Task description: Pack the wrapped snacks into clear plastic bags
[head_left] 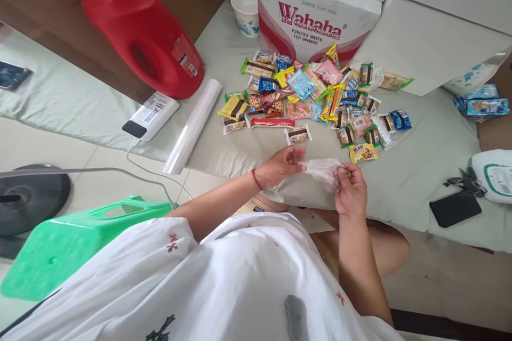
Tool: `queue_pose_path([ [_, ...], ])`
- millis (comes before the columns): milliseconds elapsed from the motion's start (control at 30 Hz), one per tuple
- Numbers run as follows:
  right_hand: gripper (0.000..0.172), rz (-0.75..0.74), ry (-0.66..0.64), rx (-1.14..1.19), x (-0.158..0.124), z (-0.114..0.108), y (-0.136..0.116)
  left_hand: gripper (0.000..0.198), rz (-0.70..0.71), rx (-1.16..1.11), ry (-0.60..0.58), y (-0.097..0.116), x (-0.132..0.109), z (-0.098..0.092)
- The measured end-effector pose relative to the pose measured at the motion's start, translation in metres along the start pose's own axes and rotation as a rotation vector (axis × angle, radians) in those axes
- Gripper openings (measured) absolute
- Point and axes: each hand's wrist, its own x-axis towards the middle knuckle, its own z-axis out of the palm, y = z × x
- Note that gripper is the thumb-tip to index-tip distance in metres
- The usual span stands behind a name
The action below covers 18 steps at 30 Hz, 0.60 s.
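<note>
A crumpled clear plastic bag [321,171] is stretched between my two hands, above the near edge of the pale green sheet. My left hand [285,166], with a red cord at the wrist, pinches one end of it. On the other side, my right hand [350,186] has its fingers closed on the bag's bunched end. Something pinkish shows through the plastic, too blurred to name. Just beyond my hands lies a spread of small wrapped snacks [298,134]. The closest to my right hand is a yellow cookie packet [363,153].
A Wahaha carton [316,16] stands behind the snacks, beside a paper cup [246,16]. To the left are a plastic film roll [192,127], a white power bank [152,116], a red jug [140,32] and a green stool [80,245]. A black wallet-like item [456,208] lies right.
</note>
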Motion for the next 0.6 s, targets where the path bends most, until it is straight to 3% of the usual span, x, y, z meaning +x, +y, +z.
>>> queue_pose_path([
  [133, 0.036, -0.064, 0.047, -0.114, 0.0, 0.015, 0.004, 0.069, -0.241, -0.117, -0.244, 0.005, -0.003, 0.006],
  [200, 0.034, -0.128, 0.085, -0.207, 0.004, 0.016, 0.006, 0.057, -0.244, -0.054, -0.222, 0.003, -0.001, 0.007],
  [433, 0.045, -0.245, 0.197, -0.495, 0.022, -0.006, 0.008, 0.04, -0.087, -0.017, 0.183, 0.002, 0.009, -0.016],
  [500, 0.046, -0.273, 0.258, -0.458, 0.025, -0.01, 0.012, 0.031, 0.055, 0.006, 0.32, 0.017, 0.016, -0.029],
  [600, 0.044, -0.321, 0.331, -0.47, 0.025, -0.018, 0.019, 0.016, 0.318, 0.111, 0.542, 0.056, 0.04, -0.064],
])
